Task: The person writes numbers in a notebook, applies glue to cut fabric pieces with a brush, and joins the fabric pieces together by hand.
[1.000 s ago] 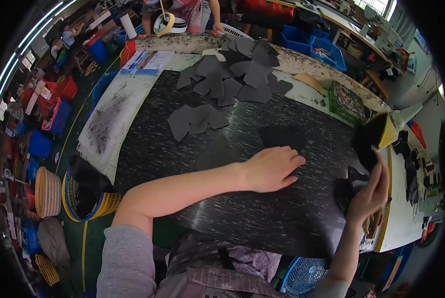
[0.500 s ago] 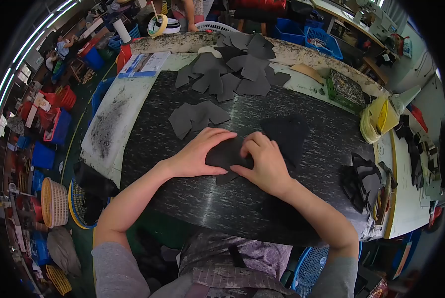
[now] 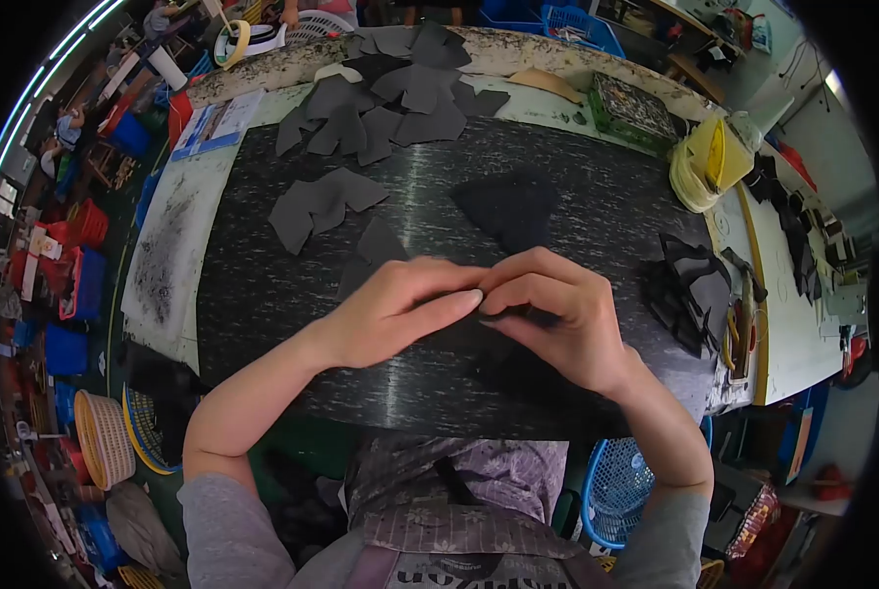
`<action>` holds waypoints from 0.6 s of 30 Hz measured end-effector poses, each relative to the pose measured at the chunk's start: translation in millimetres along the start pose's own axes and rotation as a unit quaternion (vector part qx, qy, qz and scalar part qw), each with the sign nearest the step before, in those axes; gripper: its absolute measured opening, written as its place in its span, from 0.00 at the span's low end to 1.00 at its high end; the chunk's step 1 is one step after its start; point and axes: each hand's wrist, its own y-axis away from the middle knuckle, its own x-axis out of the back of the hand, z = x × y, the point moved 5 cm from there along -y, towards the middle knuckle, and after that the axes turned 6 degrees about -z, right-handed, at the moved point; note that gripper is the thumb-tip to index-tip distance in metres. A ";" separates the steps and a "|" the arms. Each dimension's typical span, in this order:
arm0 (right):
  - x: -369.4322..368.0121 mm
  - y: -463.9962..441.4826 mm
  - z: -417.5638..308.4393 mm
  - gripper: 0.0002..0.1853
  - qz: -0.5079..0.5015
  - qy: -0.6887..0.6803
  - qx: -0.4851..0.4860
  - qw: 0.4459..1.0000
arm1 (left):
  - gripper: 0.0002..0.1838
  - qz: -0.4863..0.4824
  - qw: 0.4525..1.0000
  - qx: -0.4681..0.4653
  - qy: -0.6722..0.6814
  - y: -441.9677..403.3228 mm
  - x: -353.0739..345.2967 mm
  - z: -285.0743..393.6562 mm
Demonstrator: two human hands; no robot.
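My left hand (image 3: 410, 312) and my right hand (image 3: 569, 314) meet over the middle of the dark worktop (image 3: 292, 285), fingertips pinched together. Between them is a thin black material piece (image 3: 520, 314), mostly covered by my fingers. A dark grey cut piece (image 3: 381, 243) lies just beyond my left hand and is partly hidden by it. Further left is a small group of grey cut pieces (image 3: 327, 204). A black fabric-like piece (image 3: 508, 208) rests flat beyond my right hand. At the far side, more grey cut pieces (image 3: 400, 103) overlap in a pile.
Curved black pieces (image 3: 690, 290) are heaped at the right, beside hand tools (image 3: 742, 339). A yellow tub (image 3: 700, 182) and a green box (image 3: 631, 116) stand at the back right. A blue basket (image 3: 621, 491) is below the near edge.
Both hands have closed in on the black piece, fingertips now together and nearer the table's front edge. The grey piece formerly under them now shows beyond my left hand. The camera view has shifted.
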 end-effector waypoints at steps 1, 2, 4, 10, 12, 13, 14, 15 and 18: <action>3.0 -1.4 0.4 0.12 0.001 -0.002 0.004 1.000 | 0.19 0.001 1.000 0.001 -0.004 -0.4 -7.0 1.1; 7.4 -0.7 -9.2 0.12 0.019 0.130 0.092 0.987 | 0.18 0.025 0.987 0.031 0.154 -0.9 -11.5 -4.6; 5.3 4.9 -18.0 0.12 0.038 0.256 0.178 0.949 | 0.18 0.050 0.948 0.061 0.308 3.3 -19.1 -13.5; -7.4 35.0 -20.6 0.07 0.063 0.288 0.268 0.917 | 0.16 0.001 0.969 0.100 0.225 14.5 -36.8 -10.8; 0.0 33.7 -36.2 0.08 -0.018 0.164 0.232 0.959 | 0.15 0.086 0.958 0.087 0.260 16.2 -19.0 -14.6; -4.6 41.6 -44.1 0.07 -0.101 0.047 0.203 0.973 | 0.16 0.146 0.943 0.088 0.284 21.1 -3.3 -12.5; -12.3 55.9 -51.4 0.06 -0.136 -0.056 0.181 0.972 | 0.16 0.197 0.944 0.075 0.253 26.3 14.0 -10.0; -20.2 69.7 -58.0 0.06 -0.170 -0.158 0.156 0.960 | 0.17 0.248 0.941 0.063 0.222 32.3 31.3 -9.9; -32.6 96.9 -50.6 0.05 -0.163 -0.284 -0.027 0.945 | 0.22 0.243 0.929 0.064 -0.272 34.5 48.6 -23.0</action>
